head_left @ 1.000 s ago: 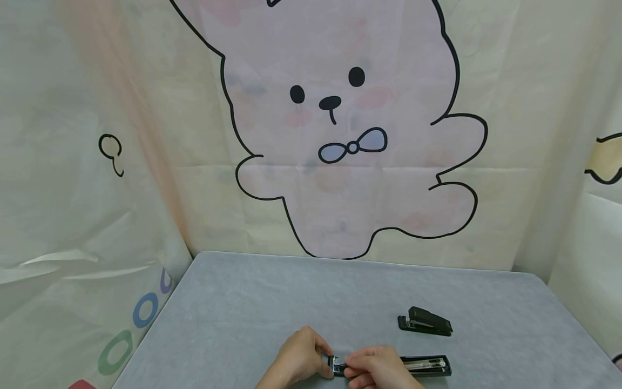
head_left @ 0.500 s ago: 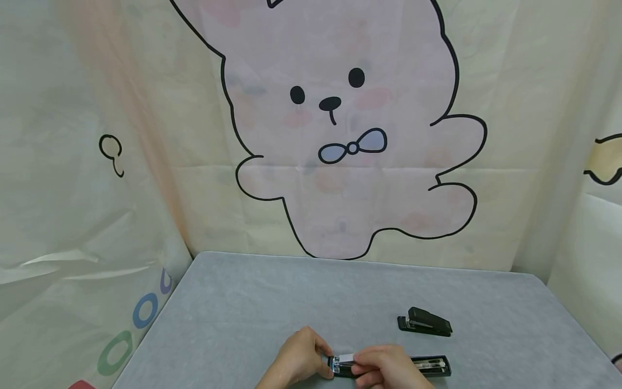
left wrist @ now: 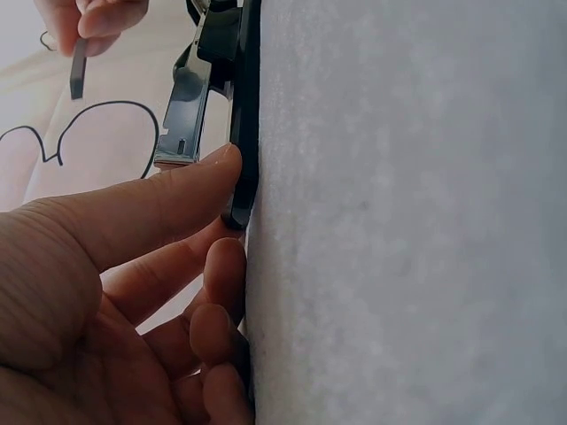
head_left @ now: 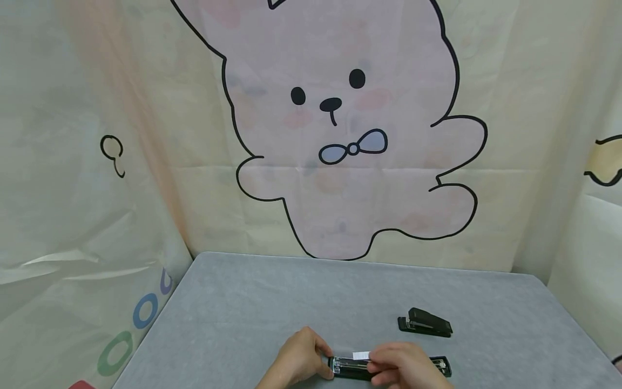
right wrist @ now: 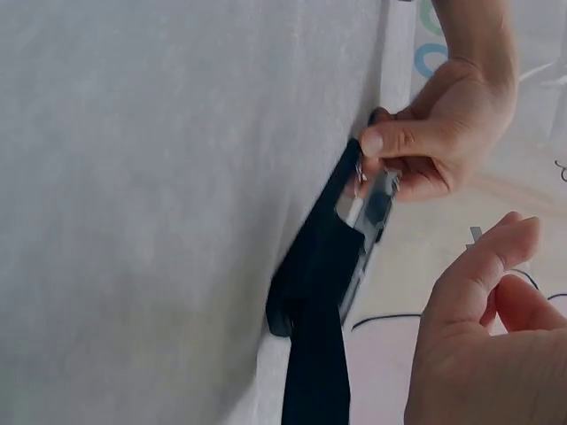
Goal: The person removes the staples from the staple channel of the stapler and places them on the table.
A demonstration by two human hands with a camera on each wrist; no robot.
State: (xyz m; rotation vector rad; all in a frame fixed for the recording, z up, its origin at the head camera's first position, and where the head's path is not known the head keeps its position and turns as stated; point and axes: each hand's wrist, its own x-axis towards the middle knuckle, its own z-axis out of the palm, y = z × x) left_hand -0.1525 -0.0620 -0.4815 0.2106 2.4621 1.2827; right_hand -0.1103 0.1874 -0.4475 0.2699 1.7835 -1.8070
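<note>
A black stapler (head_left: pixel 346 369) lies opened out lengthwise at the front of the table, its metal magazine exposed. My left hand (head_left: pixel 301 357) holds the left end of its base, thumb on the near side, as the left wrist view shows. Just above the stapler, my right hand (head_left: pixel 405 366) pinches a short silvery strip of staples (head_left: pixel 360 355), which sticks out leftward from thumb and fingertips. In the left wrist view the strip (left wrist: pixel 78 71) hangs apart from the magazine (left wrist: pixel 184 115). My right hand covers the stapler's middle in the head view; the flipped-back cover (right wrist: pixel 317 367) shows in the right wrist view.
A second, smaller black stapler (head_left: pixel 425 323) stands farther back on the right of the grey cloth-covered table (head_left: pixel 252 302). A curtain (head_left: pixel 311 216) printed with a cartoon bear hangs behind the table, with more curtain at both sides.
My right hand has moved rightward along the stapler with the staple strip, and more of the strip and the magazine has come into sight. My left hand stays at the stapler's left end.
</note>
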